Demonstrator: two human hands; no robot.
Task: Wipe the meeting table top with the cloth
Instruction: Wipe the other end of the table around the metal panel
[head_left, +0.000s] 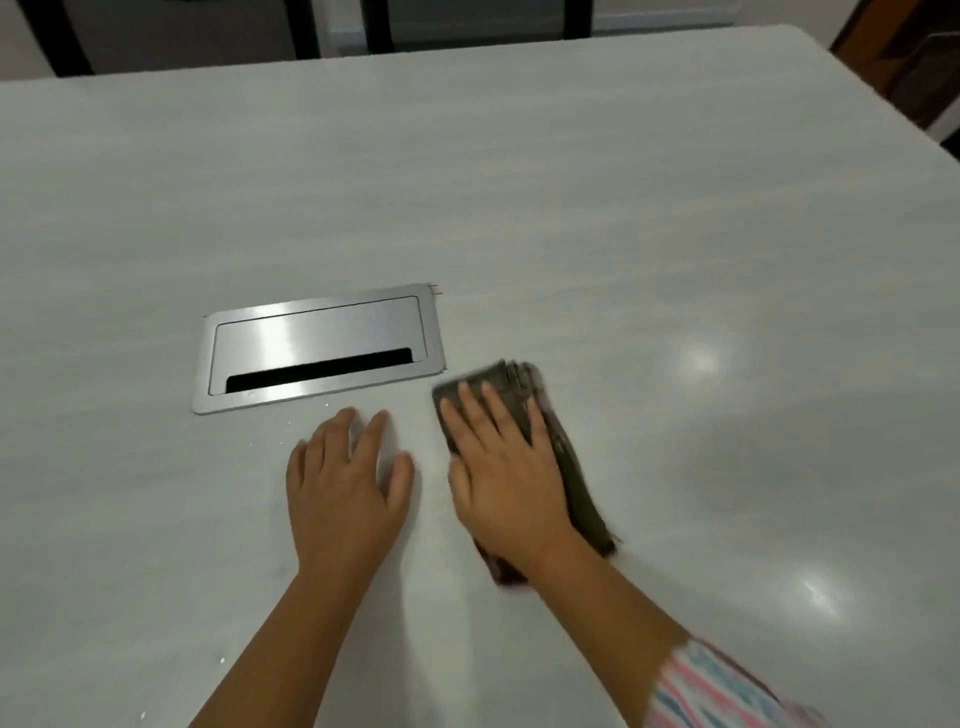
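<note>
Meeting room, long pale table (571, 208), built-in cable hatch (318, 348) (brushed metal)

Right hand (506, 467) pressing flat on folded cloth (582, 499), just right of hatch (317, 348) on table (623, 208). Left hand (345, 483) resting flat, fingers spread, just below hatch.

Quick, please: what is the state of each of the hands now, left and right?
Left hand: open, flat on the meeting table, holding nothing.
Right hand: open, straight fingers pressing the folded cloth onto the table.
</note>
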